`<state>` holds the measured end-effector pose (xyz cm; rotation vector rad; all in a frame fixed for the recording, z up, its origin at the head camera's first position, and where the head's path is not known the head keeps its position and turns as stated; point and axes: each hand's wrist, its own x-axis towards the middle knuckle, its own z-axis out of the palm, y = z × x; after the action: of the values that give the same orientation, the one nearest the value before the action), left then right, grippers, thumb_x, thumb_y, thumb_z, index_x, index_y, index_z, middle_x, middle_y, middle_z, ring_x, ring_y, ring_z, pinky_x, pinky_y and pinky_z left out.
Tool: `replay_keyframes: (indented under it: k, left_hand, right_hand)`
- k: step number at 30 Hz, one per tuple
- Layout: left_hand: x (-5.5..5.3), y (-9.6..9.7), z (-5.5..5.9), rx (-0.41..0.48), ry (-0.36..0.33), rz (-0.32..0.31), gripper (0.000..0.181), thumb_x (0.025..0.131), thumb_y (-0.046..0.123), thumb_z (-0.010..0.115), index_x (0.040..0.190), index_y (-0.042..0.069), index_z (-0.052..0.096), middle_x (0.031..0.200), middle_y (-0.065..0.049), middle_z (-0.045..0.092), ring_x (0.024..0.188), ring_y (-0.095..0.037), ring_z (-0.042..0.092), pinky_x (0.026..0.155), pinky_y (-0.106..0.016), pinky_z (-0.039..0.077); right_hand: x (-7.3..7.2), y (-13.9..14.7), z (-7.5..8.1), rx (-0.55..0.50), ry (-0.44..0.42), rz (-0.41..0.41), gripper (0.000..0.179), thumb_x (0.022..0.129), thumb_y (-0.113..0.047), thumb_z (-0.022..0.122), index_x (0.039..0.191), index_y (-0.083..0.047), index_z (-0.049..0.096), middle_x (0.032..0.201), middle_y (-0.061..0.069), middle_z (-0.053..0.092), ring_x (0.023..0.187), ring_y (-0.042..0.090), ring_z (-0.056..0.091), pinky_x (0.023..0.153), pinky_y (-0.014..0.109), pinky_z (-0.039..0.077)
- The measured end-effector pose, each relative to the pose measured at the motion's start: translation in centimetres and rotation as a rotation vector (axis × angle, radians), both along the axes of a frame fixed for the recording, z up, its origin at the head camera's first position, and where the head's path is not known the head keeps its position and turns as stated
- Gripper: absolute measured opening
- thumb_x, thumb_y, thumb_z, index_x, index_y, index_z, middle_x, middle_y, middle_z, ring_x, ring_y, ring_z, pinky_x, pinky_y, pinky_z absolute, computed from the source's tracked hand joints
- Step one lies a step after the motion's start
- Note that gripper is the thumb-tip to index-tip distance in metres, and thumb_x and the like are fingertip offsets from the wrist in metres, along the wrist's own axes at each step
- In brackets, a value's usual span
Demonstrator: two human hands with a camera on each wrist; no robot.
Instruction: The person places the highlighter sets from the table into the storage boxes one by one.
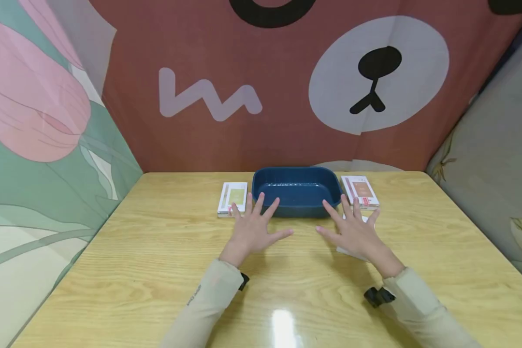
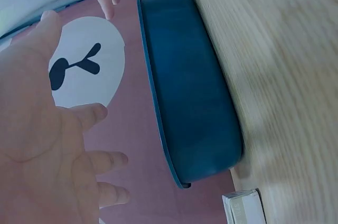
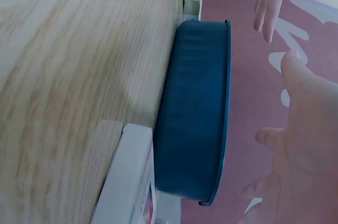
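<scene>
A dark blue rectangular basin (image 1: 296,211) stands near the back edge of the table, and its inside looks bare. My left hand (image 1: 253,231) is held over the table in front of the basin's left end, fingers spread and straight. My right hand (image 1: 355,234) is spread the same way before its right end. Neither palm holds anything, as the wrist views show. Left of the basin lies a white box with a yellow-green panel (image 1: 236,195). To its right is a white box with a reddish panel (image 1: 361,188). Under my right hand lies another white box (image 3: 122,176), mostly hidden in the head view.
The wooden table (image 1: 156,270) reaches back to a red-brown cloth (image 1: 191,140) with a bear's face. Patterned cloths hang at the left (image 1: 108,145) and right (image 1: 483,169) sides. A black strap mount (image 1: 379,296) sits at my right wrist.
</scene>
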<state>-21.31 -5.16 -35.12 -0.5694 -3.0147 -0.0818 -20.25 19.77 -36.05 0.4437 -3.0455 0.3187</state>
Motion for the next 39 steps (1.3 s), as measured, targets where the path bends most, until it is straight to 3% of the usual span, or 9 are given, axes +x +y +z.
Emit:
replay_keyframes:
  k: [12, 16, 20, 24, 27, 35, 39]
  left_hand:
    - [-0.5, -0.5, -0.2, 0.064, -0.013, -0.022, 0.078, 0.080, 0.072, 0.027, 0.144, 0.031, 0.013, 0.146, -0.009, 0.018, 0.132, -0.034, 0.008, 0.096, -0.062, 0.011]
    - [-0.6, -0.8, -0.2, 0.103, -0.008, -0.023, 0.073, 0.085, 0.064, 0.034, 0.144, 0.025, 0.020, 0.144, -0.010, 0.023, 0.131, -0.033, 0.013, 0.097, -0.059, 0.017]
    - [-0.6, -1.1, -0.2, 0.121, -0.001, -0.035, 0.067, 0.087, 0.058, 0.039, 0.141, 0.017, 0.031, 0.140, -0.011, 0.032, 0.129, -0.034, 0.022, 0.096, -0.057, 0.023]
    - [-0.6, -1.4, -0.4, 0.133, -0.013, -0.043, 0.067, 0.088, 0.056, 0.041, 0.138, 0.012, 0.037, 0.136, -0.013, 0.037, 0.126, -0.035, 0.028, 0.094, -0.055, 0.027]
    - [-0.7, -1.5, -0.6, 0.146, -0.016, -0.053, 0.065, 0.088, 0.054, 0.043, 0.136, 0.010, 0.040, 0.135, -0.014, 0.039, 0.124, -0.036, 0.031, 0.093, -0.055, 0.029]
    - [-0.9, -1.9, -0.7, 0.152, -0.004, -0.073, 0.063, 0.087, 0.051, 0.048, 0.131, 0.005, 0.046, 0.130, -0.015, 0.044, 0.121, -0.031, 0.037, 0.091, -0.053, 0.032]
    - [-0.9, -2.2, -0.7, 0.181, -0.008, -0.087, 0.062, 0.086, 0.048, 0.052, 0.129, 0.004, 0.047, 0.128, -0.017, 0.046, 0.119, -0.032, 0.040, 0.091, -0.052, 0.034]
  right_hand:
    - [-2.0, 1.7, -0.3, -0.095, 0.037, -0.013, 0.073, 0.087, -0.058, 0.039, 0.143, -0.014, 0.024, 0.143, 0.027, 0.012, 0.127, 0.049, 0.000, 0.083, 0.072, -0.007]
    - [-2.7, 2.3, -0.4, -0.130, 0.078, 0.001, 0.068, 0.089, -0.053, 0.041, 0.140, -0.008, 0.030, 0.138, 0.028, 0.023, 0.126, 0.049, 0.010, 0.086, 0.072, 0.006]
    - [-3.4, 3.0, -0.9, -0.208, 0.130, 0.037, 0.061, 0.091, -0.043, 0.046, 0.136, -0.003, 0.036, 0.126, 0.029, 0.039, 0.117, 0.047, 0.030, 0.084, 0.067, 0.024]
    - [-4.6, 3.6, -1.6, -0.354, 0.166, 0.108, 0.051, 0.092, -0.026, 0.052, 0.131, 0.005, 0.041, 0.096, 0.020, 0.052, 0.089, 0.034, 0.046, 0.072, 0.050, 0.037]
    - [-5.6, 4.1, -1.8, -0.450, 0.175, 0.149, 0.045, 0.090, -0.014, 0.054, 0.126, 0.011, 0.043, 0.077, 0.010, 0.052, 0.073, 0.025, 0.048, 0.063, 0.037, 0.037]
    - [-7.5, 5.2, -2.2, -0.554, 0.171, 0.084, 0.043, 0.087, -0.008, 0.057, 0.122, 0.014, 0.045, 0.068, 0.013, 0.057, 0.062, 0.018, 0.048, 0.055, 0.029, 0.040]
    - [-8.2, 5.7, -2.3, -0.616, 0.120, 0.059, 0.044, 0.089, -0.010, 0.056, 0.124, 0.012, 0.044, 0.072, 0.018, 0.055, 0.062, 0.020, 0.050, 0.053, 0.025, 0.040]
